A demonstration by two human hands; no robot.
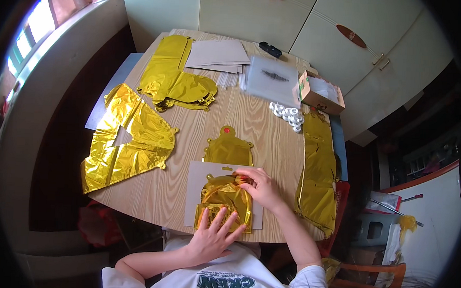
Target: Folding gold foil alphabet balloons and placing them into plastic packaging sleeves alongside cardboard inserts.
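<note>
A folded gold foil balloon [227, 196] lies on a grey card [194, 191] with a hanging slot, at the table's near edge. My left hand [209, 241] rests flat on the lower part of the foil, fingers spread. At the foil's upper right corner, my right hand [264, 189] has its thumb and fingertips closed on the edge. Part of another gold foil piece [229, 149] shows just beyond the card, with a round tab bearing a red dot; the card covers its lower part.
Gold foil balloons lie at the left [137, 158], in a stack [179, 85] at the far left, and along the right edge [317, 173]. Farther back are grey cards [216, 53], clear plastic bags [269, 86], white ribbon rolls [288, 114], an open carton [325, 99] and a black object [270, 49].
</note>
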